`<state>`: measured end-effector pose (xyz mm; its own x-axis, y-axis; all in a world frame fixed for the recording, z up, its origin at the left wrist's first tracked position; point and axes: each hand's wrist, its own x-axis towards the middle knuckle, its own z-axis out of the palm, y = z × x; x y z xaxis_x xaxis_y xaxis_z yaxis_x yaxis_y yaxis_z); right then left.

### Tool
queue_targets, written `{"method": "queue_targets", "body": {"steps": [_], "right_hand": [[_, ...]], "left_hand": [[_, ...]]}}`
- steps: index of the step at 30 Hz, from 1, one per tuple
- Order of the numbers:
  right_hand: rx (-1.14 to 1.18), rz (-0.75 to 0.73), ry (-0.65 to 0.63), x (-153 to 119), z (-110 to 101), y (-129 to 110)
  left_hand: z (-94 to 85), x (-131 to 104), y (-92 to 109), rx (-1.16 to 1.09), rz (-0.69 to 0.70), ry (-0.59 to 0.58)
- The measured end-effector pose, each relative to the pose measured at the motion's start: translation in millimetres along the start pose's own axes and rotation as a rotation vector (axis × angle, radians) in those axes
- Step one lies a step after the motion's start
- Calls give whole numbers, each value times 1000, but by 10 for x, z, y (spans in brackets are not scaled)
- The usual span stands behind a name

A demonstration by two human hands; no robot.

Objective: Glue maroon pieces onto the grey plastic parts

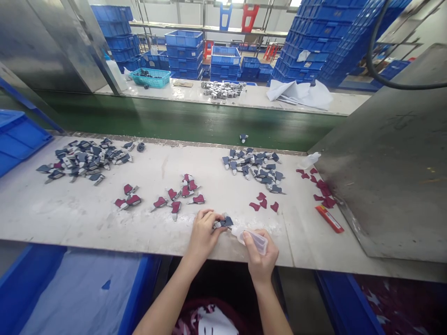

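Observation:
Between the fingers of my left hand (204,232) is a small dark blue and grey piece (226,222), held just above the table's front edge. My right hand (261,258) grips a clear squeeze bottle (256,241), its white nozzle pointing left at the piece, close to or touching it. Ahead of my hands lie several grey pieces with maroon tops (186,190). Flat maroon cutouts (262,203) rest to the right of them. Farther back is a pile of blue-topped pieces (256,167).
Another pile of blue-topped pieces (87,158) is at the left. A green conveyor belt (167,118) runs behind the table, with one piece (243,138) on it. A red packet (329,218) lies by the metal panel (401,186) on the right. Blue bins (139,288) stand below.

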<state>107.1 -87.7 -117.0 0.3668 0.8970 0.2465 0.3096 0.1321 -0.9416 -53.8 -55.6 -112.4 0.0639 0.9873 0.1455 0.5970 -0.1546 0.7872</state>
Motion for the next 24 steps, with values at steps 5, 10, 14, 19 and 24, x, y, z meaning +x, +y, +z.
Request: {"method": "queue_targets", "body": {"steps": [5,10,14,19,24], "right_hand": [[15,24,81,-14,-8,18],[48,55,217,-29,-7,45],[55,73,274,-14,-10,82],[99,78,265,-26,9,76],[233,196,333,96,-210,104]], "left_hand": [[-1,-1,1,2,0,5],[0,-1,5,8,0,-2],[4,0,9,15,-2,3],[16,1,-14,29,11,16],[1,32,74,142,53,-37]]}}
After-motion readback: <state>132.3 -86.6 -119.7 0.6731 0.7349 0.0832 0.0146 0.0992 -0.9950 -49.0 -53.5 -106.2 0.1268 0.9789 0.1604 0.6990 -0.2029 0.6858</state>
